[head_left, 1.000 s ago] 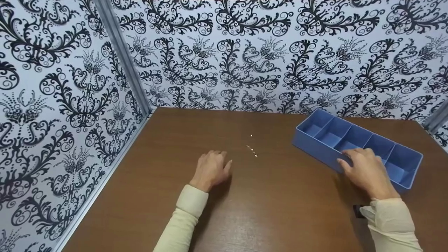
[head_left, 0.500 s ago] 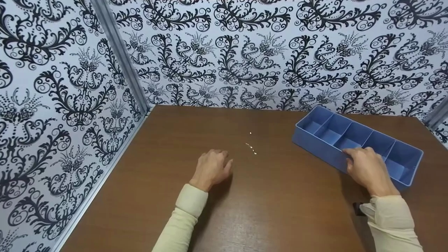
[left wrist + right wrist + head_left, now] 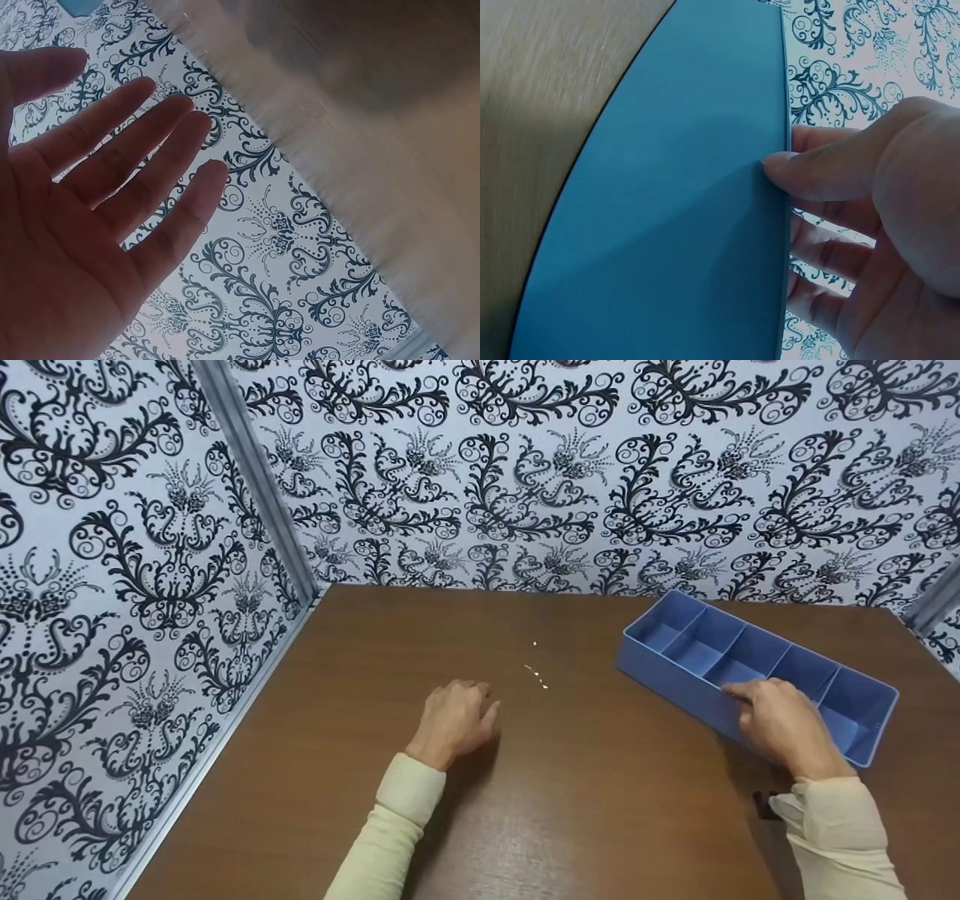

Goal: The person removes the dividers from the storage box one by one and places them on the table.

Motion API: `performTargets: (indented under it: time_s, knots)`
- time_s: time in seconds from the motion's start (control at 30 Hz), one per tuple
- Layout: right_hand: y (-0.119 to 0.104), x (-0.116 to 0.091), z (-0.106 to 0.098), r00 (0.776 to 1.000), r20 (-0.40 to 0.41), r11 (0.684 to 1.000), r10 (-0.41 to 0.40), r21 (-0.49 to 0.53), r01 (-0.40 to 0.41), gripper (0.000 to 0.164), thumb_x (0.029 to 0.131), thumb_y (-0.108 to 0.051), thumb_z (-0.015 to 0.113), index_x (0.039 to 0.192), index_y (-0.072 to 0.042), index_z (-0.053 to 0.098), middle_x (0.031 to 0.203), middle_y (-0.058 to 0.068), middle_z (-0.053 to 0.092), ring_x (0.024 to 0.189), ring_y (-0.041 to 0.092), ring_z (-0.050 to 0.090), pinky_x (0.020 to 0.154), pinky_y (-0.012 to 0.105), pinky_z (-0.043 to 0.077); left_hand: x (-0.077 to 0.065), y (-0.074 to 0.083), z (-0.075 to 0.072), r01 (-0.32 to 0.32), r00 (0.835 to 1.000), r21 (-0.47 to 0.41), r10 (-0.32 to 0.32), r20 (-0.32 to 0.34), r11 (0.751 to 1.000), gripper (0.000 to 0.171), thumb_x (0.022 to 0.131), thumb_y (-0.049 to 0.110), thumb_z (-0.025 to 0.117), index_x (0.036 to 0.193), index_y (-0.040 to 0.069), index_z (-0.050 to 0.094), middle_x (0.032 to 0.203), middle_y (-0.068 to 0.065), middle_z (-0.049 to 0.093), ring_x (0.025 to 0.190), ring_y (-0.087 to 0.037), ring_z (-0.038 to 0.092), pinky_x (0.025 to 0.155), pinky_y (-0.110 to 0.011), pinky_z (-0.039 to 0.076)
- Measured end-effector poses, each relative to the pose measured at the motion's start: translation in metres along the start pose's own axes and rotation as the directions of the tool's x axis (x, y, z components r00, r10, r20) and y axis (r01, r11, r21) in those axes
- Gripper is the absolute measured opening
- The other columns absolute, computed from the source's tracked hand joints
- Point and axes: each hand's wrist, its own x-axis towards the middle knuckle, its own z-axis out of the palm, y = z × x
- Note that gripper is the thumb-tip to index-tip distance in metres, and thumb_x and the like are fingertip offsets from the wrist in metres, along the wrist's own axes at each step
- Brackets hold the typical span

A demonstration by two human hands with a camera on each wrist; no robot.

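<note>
A blue box divided into several compartments (image 3: 664, 684) sits at an angle on the right side of the brown table. At its near long wall is my right hand (image 3: 787, 727), which pinches the rim. In the right wrist view the thumb (image 3: 795, 171) lies on the outer face of the wall (image 3: 660, 195), while the other fingers reach over the rim to the inner side. My left hand (image 3: 451, 721) hovers palm down near the table's middle and holds nothing. Its fingers (image 3: 127, 142) are spread and relaxed in the left wrist view.
The brown table (image 3: 600, 795) runs back to a patterned wall (image 3: 487, 472), with another patterned panel (image 3: 112, 607) on the left. Small white specks (image 3: 540, 679) show near the middle. A small black object (image 3: 765, 805) is at the right sleeve.
My right thumb has closed in against the near wall and the hand now grips the rim. The blue box has shifted slightly left with it. My left hand stays in place.
</note>
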Motion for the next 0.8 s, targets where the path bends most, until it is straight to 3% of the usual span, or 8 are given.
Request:
performTargets:
  time_s: [0.2, 0.4, 0.8]
  knots:
    - [-0.006, 0.000, -0.001, 0.999, 0.002, 0.999, -0.045, 0.010, 0.045, 0.039, 0.077, 0.010, 0.052, 0.110, 0.003, 0.071, 0.103, 0.030, 0.069, 0.094, 0.051, 0.064, 0.081, 0.062, 0.048, 0.000, 0.001, -0.001, 0.004, 1.000, -0.065, -0.002, 0.028, 0.998, 0.027, 0.094, 0.027, 0.061, 0.103, 0.004, 0.073, 0.088, -0.009, 0.073, 0.077, -0.026, 0.069, 0.069, -0.044, 0.055]
    - [-0.014, 0.000, 0.000, 0.993, -0.026, 0.993, -0.119, 0.026, 0.119, 0.040, 0.074, 0.013, 0.050, 0.104, 0.002, 0.074, 0.092, 0.025, 0.071, 0.086, 0.045, 0.067, 0.075, 0.058, 0.050, 0.001, 0.002, -0.002, 0.023, 0.998, -0.120, -0.015, 0.068, 0.993, 0.025, 0.095, 0.025, 0.061, 0.101, 0.004, 0.073, 0.082, -0.007, 0.071, 0.061, -0.013, 0.055, 0.062, -0.039, 0.054]
    - [-0.033, 0.003, 0.002, 0.991, 0.035, 0.989, -0.132, 0.078, 0.129, 0.041, 0.076, 0.012, 0.054, 0.109, -0.001, 0.074, 0.095, 0.024, 0.071, 0.090, 0.043, 0.067, 0.079, 0.056, 0.051, 0.001, 0.001, -0.005, 0.029, 0.998, -0.125, -0.021, 0.064, 0.992, 0.027, 0.095, 0.027, 0.062, 0.103, 0.004, 0.073, 0.091, -0.009, 0.074, 0.075, -0.024, 0.069, 0.067, -0.043, 0.055]
